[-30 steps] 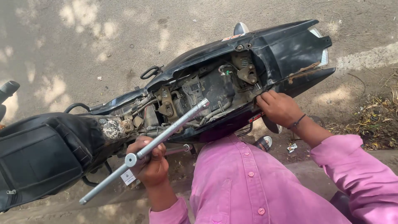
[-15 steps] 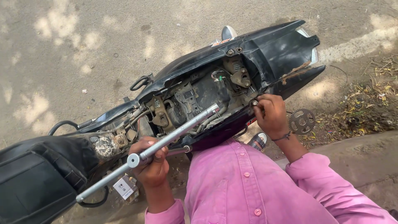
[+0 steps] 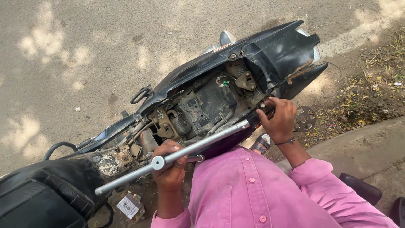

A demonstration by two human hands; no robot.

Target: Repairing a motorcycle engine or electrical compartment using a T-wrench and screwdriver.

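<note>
A black motorcycle stands with its seat off, showing the dusty frame, wiring and battery bay. My left hand grips a long silver T-handle wrench that lies slanted across the open frame. My right hand rests on the right edge of the rear body panel, fingertips pinching at a small bolt there. My pink shirt fills the lower middle of the view.
A removed black seat lies at the lower left. A small cardboard box sits on the ground beside it. A sandalled foot shows under the bike. Dry leaves and a concrete kerb lie to the right.
My right hand has shifted slightly along the rear panel edge. The wrench stays gripped in my left hand; the view has drifted a little over the motorcycle.
</note>
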